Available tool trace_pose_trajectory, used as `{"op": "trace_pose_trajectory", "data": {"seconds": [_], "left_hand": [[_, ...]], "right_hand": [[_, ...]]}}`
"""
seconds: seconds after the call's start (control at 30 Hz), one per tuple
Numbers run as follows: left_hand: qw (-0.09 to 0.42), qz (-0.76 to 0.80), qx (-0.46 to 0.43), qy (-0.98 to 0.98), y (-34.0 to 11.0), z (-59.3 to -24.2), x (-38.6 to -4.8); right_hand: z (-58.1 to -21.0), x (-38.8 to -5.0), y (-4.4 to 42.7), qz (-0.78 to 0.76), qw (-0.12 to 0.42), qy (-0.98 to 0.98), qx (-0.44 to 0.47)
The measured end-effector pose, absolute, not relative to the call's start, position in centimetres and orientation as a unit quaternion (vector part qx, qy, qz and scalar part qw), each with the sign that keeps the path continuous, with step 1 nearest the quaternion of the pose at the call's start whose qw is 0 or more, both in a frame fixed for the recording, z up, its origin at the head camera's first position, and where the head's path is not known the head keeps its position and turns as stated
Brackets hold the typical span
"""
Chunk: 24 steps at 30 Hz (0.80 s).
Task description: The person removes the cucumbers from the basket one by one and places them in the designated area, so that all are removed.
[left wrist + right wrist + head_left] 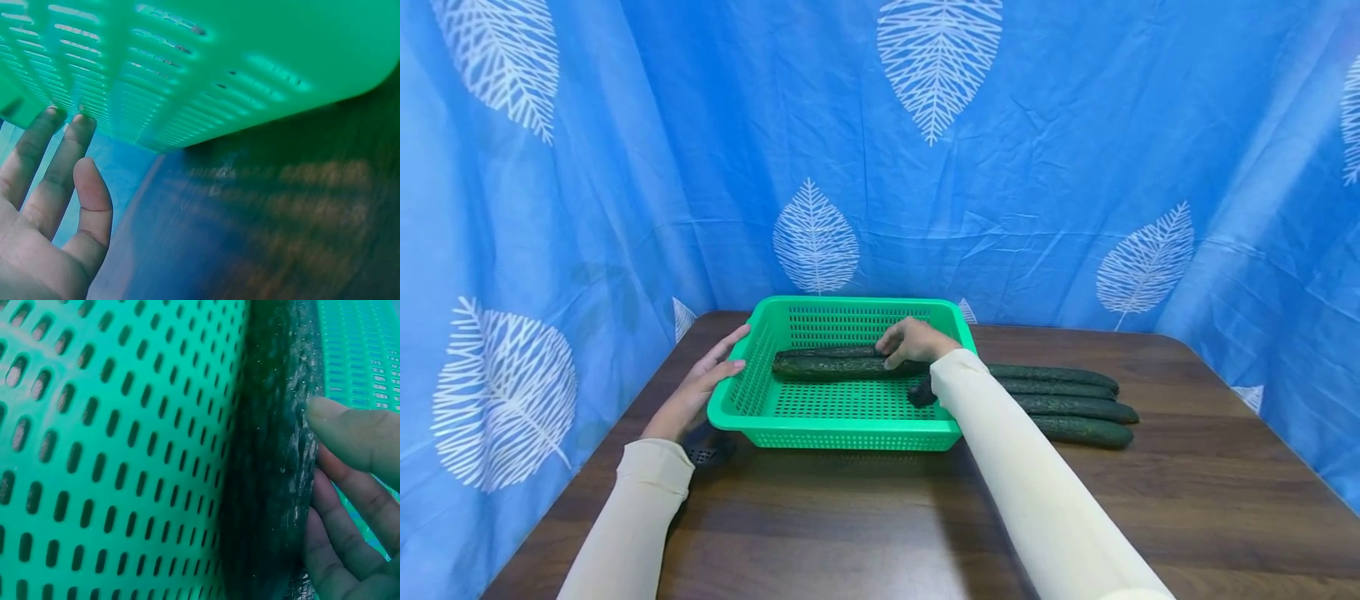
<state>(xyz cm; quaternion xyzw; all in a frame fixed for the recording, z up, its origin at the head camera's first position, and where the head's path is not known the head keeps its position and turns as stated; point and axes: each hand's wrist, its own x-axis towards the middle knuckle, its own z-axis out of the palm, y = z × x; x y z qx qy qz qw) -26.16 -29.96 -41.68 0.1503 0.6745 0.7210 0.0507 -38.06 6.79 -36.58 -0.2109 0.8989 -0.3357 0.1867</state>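
A green plastic basket (842, 425) stands on the table with two dark green cucumbers lying crosswise in it, a nearer cucumber (820, 368) and a farther cucumber (827, 352). My left hand (700, 387) touches the basket's left side. In the left wrist view its fingers (56, 162) are fairly straight against the slotted wall. My right hand (917, 342) is inside the basket, its thumb and fingers curled at a cucumber (269, 450). The forearm hides the right ends of both cucumbers and part of the basket's right side.
Several more cucumbers (1075, 407) lie side by side on the brown wooden table (820, 517), right of the basket. A blue curtain with white leaf prints (1037, 167) hangs behind and along the sides of the table.
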Motion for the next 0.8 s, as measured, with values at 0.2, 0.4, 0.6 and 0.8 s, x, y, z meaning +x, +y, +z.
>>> {"op": "trace_pose_trajectory", "data": {"seconds": [0.2,0.4,0.6,0.8], "left_hand": [[0.048,0.725,0.157,0.669,-29.96,-41.86,-26.24],[0.047,0.725,0.147,0.671,-29.96,-41.86,-26.17],[0.049,0.729,0.147,0.667,-29.93,-41.8,-26.13],[0.047,0.729,0.151,0.666,-29.89,-41.85,-26.23]], "right_hand": [[-36.42,-37.92,6.75,-0.297,0.203,0.906,-0.221],[-36.48,-37.65,6.59,-0.248,0.195,0.918,-0.239],[-36.61,-37.41,6.35,-0.189,0.184,0.933,-0.245],[-36.63,-37.42,6.25,-0.148,0.163,0.939,-0.265]]}}
